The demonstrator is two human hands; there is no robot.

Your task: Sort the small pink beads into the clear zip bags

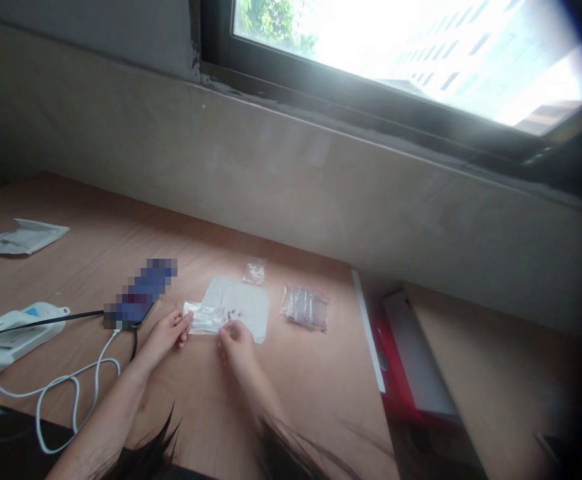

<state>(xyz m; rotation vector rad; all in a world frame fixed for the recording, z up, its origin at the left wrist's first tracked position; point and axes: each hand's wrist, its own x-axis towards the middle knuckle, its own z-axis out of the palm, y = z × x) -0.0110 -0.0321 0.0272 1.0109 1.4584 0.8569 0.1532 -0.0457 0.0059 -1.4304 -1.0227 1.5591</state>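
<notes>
Pinching a clear bag [204, 318] by its left end, left hand [171, 329] fingers clamped; right hand [235, 340] at its right end, can't tell if fingers grip tbh.

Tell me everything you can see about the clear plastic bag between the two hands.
The clear plastic bag looks thin, glossy and slightly crinkled, with bright reflections. Its longer side runs roughly left to right, and it overlaps the left part of the white sheet. The left hand pinches its left end; the right hand is at its right end, its exact hold unclear. Any seal is too small to make out.
</notes>
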